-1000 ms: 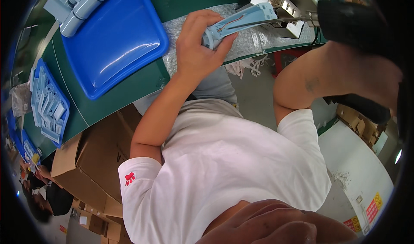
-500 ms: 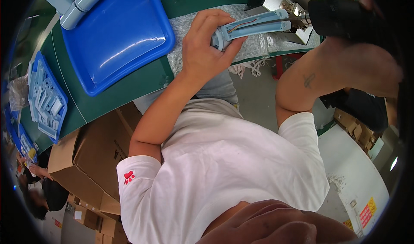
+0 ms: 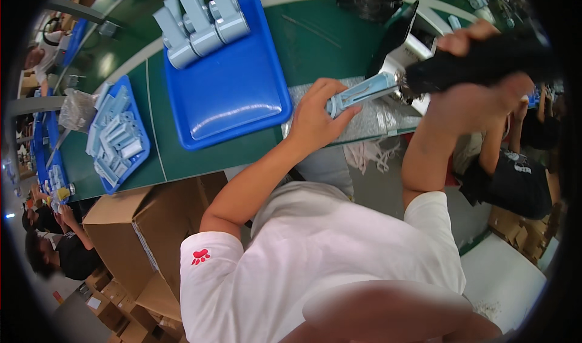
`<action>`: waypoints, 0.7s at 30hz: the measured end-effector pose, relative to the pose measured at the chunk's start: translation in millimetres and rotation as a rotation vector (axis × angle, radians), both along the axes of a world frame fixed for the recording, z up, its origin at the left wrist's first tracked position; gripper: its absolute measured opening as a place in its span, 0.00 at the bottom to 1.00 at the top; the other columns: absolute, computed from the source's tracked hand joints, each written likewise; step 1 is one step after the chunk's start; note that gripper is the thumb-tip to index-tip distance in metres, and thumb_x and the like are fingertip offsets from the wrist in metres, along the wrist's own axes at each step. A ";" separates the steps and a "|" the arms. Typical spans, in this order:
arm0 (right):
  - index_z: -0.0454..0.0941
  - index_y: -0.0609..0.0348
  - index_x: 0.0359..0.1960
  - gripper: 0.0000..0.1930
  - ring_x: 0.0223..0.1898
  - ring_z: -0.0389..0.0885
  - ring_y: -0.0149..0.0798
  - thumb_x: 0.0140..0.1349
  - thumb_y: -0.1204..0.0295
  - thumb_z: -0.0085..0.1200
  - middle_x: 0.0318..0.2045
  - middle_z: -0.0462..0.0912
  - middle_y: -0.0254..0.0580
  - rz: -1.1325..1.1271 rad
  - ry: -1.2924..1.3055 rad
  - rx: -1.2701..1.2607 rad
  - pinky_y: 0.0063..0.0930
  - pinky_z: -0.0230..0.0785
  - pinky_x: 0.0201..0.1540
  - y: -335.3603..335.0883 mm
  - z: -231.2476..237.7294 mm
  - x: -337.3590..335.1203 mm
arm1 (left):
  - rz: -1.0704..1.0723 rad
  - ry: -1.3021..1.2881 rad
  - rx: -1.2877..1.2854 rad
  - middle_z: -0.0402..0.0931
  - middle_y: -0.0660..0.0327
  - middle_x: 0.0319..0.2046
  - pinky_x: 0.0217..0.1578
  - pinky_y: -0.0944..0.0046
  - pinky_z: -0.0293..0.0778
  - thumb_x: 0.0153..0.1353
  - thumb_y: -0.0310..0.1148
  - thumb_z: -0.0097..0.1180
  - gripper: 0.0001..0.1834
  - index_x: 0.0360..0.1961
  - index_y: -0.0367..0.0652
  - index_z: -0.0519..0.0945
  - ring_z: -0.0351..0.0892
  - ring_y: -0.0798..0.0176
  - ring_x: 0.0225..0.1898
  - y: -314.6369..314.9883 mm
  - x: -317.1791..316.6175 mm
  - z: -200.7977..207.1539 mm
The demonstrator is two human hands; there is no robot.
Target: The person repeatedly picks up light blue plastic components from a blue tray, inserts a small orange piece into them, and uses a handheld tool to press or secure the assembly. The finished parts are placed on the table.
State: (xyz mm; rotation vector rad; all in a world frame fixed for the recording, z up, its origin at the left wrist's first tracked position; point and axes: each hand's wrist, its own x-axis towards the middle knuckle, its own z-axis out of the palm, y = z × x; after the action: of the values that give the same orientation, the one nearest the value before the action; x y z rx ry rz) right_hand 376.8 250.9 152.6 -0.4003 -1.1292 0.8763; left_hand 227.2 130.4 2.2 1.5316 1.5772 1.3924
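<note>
My left hand (image 3: 316,116) grips the round end of a light-blue plastic housing (image 3: 368,93), a long open shell, and tilts it up to the right above the table's front edge. My right hand (image 3: 476,103), smeared by motion, is wrapped round a black power screwdriver (image 3: 479,63). Its metal nose points left, at the housing's far end. How far the bit reaches into the shell cannot be made out. Beneath the housing lies clear bubble wrap (image 3: 379,120) on the green table (image 3: 315,46).
Left of my hands sits a blue tray (image 3: 233,109) with several assembled light-blue units (image 3: 206,34). Farther left, a smaller blue tray (image 3: 144,140) holds loose parts. A metal fixture (image 3: 418,49) stands behind the screwdriver. Cardboard boxes (image 3: 115,213) are below the table; co-workers (image 3: 512,182) are on both sides.
The whole view has shifted, bringing more of the table in. The thin bit seen lying along the housing no longer shows clearly. Both hands keep their holds.
</note>
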 end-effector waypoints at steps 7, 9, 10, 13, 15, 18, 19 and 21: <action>0.63 0.69 0.50 0.31 0.36 0.75 0.33 0.62 0.54 0.64 0.43 0.67 0.48 0.578 0.428 0.275 0.26 0.71 0.40 1.5 73.8 94.3 | 0.185 -0.838 -0.414 0.78 0.54 0.54 0.53 0.54 0.80 0.70 0.43 0.63 0.26 0.60 0.38 0.73 0.81 0.56 0.53 111.1 -69.2 46.2; 0.64 0.69 0.53 0.33 0.36 0.74 0.33 0.63 0.54 0.65 0.43 0.66 0.47 0.611 0.363 0.246 0.26 0.70 0.40 1.6 67.1 91.1 | 0.194 -0.953 -0.230 0.74 0.51 0.59 0.56 0.47 0.79 0.71 0.44 0.61 0.29 0.65 0.38 0.69 0.78 0.53 0.56 170.0 -105.5 36.9; 0.64 0.70 0.55 0.34 0.35 0.73 0.33 0.63 0.54 0.65 0.43 0.66 0.47 0.627 0.327 0.208 0.26 0.70 0.39 0.6 59.9 86.4 | 0.237 -0.993 -0.178 0.73 0.50 0.60 0.58 0.47 0.78 0.71 0.44 0.61 0.31 0.66 0.37 0.68 0.77 0.52 0.57 195.0 -121.7 36.1; 0.64 0.68 0.61 0.39 0.35 0.73 0.34 0.62 0.48 0.65 0.44 0.67 0.48 0.623 0.227 0.119 0.27 0.68 0.38 6.6 38.4 79.4 | 0.392 -0.949 -0.076 0.71 0.48 0.62 0.63 0.49 0.75 0.69 0.46 0.61 0.37 0.70 0.33 0.64 0.74 0.47 0.61 221.8 -150.2 38.6; 0.65 0.67 0.59 0.38 0.35 0.73 0.34 0.61 0.47 0.64 0.45 0.67 0.48 0.569 0.198 0.113 0.26 0.68 0.37 10.1 25.6 87.0 | 0.388 -0.861 -0.101 0.72 0.48 0.62 0.61 0.54 0.77 0.66 0.44 0.65 0.35 0.67 0.34 0.69 0.75 0.47 0.60 200.6 -149.9 33.3; 0.67 0.67 0.55 0.36 0.34 0.73 0.34 0.58 0.50 0.63 0.43 0.67 0.48 0.491 0.177 0.161 0.25 0.68 0.36 16.3 21.9 109.9 | 0.343 -0.051 0.055 0.77 0.51 0.56 0.49 0.59 0.82 0.61 0.40 0.72 0.31 0.62 0.40 0.76 0.83 0.52 0.48 126.8 -151.9 40.2; 0.67 0.68 0.55 0.34 0.34 0.74 0.33 0.56 0.53 0.63 0.42 0.66 0.47 0.584 0.210 0.130 0.24 0.69 0.36 14.3 26.9 113.9 | 0.622 0.325 0.135 0.77 0.50 0.56 0.47 0.58 0.81 0.60 0.38 0.73 0.31 0.61 0.42 0.75 0.84 0.53 0.45 98.1 -168.3 41.2; 0.69 0.67 0.54 0.32 0.35 0.74 0.34 0.56 0.55 0.63 0.41 0.68 0.48 0.595 0.229 0.083 0.25 0.70 0.38 16.1 32.6 113.9 | 0.907 0.563 0.249 0.76 0.46 0.57 0.56 0.50 0.76 0.54 0.45 0.78 0.42 0.63 0.37 0.69 0.81 0.48 0.55 60.0 -248.0 20.0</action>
State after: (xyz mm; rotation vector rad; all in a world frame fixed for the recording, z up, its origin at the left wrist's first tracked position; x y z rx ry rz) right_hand 490.7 267.0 185.2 0.1192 -1.0789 1.3491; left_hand -20.7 190.4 22.2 1.4754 2.7657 1.7345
